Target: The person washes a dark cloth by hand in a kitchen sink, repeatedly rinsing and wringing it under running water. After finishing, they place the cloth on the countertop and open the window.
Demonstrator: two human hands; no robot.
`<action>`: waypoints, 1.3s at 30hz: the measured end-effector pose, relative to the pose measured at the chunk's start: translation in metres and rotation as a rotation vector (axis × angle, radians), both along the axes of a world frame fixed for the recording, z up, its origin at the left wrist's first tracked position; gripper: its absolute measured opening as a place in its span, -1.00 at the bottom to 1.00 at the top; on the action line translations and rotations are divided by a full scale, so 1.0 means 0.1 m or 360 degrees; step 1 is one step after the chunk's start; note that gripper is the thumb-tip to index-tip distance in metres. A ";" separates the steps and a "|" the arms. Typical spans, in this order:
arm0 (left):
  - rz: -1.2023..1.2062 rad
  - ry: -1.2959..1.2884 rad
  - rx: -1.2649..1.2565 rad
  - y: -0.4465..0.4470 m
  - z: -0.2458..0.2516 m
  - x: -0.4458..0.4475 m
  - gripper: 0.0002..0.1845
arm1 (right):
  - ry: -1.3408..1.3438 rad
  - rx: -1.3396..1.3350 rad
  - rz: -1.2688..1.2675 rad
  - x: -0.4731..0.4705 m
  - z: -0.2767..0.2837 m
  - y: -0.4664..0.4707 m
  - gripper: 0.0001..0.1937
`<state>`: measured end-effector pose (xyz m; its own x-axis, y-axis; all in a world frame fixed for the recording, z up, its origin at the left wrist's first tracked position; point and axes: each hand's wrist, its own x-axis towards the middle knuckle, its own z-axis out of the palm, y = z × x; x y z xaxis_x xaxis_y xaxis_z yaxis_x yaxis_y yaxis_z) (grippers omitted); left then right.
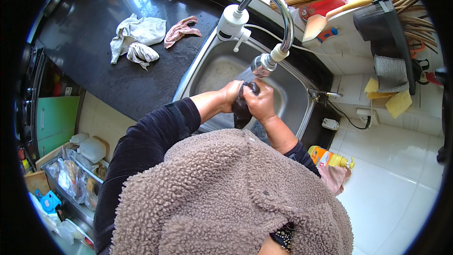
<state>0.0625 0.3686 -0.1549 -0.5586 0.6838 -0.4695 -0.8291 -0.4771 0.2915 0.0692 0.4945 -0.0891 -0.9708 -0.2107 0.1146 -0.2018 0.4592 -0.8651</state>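
Over the steel sink (223, 67), my left hand (231, 95) and my right hand (260, 99) grip a dark wet cloth (242, 111) between them, its lower end hanging down. Water sprays from the faucet's nozzle (262, 65) just above both hands. The curved chrome spout (283, 10) rises from a white faucet body (231, 23) at the sink's back edge. On the black countertop (152, 81) to the left lie a crumpled grey-white cloth (145, 30), a smaller whitish cloth (142, 54) and a pink cloth (182, 31).
A wall rack (403, 42) at the right holds utensils; yellow sponge cloths (399, 103) hang beneath it. An orange-labelled yellow pump bottle (327, 156) lies at the lower right beside a pink cloth (336, 179). An open drawer (70, 198) with plastic bags stands at the lower left.
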 end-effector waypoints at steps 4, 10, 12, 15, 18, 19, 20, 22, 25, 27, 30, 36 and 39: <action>-0.0248 -0.0299 -0.0235 -0.06 0.02 -0.09 -0.70 | 0.0142 0.0041 0.0228 0.02 -0.01 0.02 -0.82; 0.0414 -0.0194 -0.0387 -0.32 0.07 -0.32 -0.69 | -0.0178 -0.0466 -0.0294 -0.14 -0.37 0.05 -0.77; 0.0483 0.0000 -0.0642 -0.38 0.10 -0.29 -0.75 | -0.0673 -0.1108 -0.0564 -0.22 -0.47 0.09 -0.78; 0.0148 0.0259 -0.1038 -0.41 0.18 -0.15 -0.29 | -0.0807 -0.1592 -0.0504 -0.31 -0.53 0.14 -0.73; -0.0116 0.0334 -0.1063 -0.43 0.29 -0.02 0.02 | -0.0894 -0.1830 -0.0353 -0.33 -0.50 0.16 -0.70; -0.0169 0.0420 -0.1007 -0.45 0.32 0.00 0.08 | -0.0958 -0.1850 -0.0369 -0.33 -0.47 0.16 -0.70; -0.0200 0.0510 -0.1009 -0.46 0.34 0.01 0.09 | -0.0975 -0.1894 -0.0329 -0.32 -0.45 0.15 -0.70; -0.0182 0.0599 -0.1007 -0.50 0.36 0.01 0.08 | -0.0980 -0.1911 -0.0260 -0.31 -0.42 0.13 -0.71; 0.0019 0.0606 -0.0866 -0.52 0.32 -0.06 0.01 | -0.0954 -0.1846 -0.0187 -0.27 -0.39 0.10 -0.72; 0.0226 0.0503 -0.0686 -0.49 0.28 -0.12 -0.05 | -0.0906 -0.1729 -0.0026 -0.24 -0.39 0.08 -0.66; 0.0424 0.0798 -0.0941 -0.44 0.25 -0.18 -0.23 | -0.0796 -0.1438 0.0000 -0.17 -0.38 0.05 -0.48; 0.0393 0.0570 -0.0972 -0.56 0.38 -0.20 -0.31 | -0.0895 -0.1129 -0.0247 -0.20 -0.35 0.14 -0.61; 0.0397 0.0659 -0.1112 -0.67 0.34 -0.19 -0.28 | -0.0913 -0.1574 -0.0291 -0.27 -0.33 0.27 -0.64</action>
<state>0.0432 0.3017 -0.1206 -0.8745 0.1467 -0.4624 -0.4848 -0.2292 0.8441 0.0418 0.5211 -0.1219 -0.9402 -0.1258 -0.3165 0.3364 -0.4876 -0.8056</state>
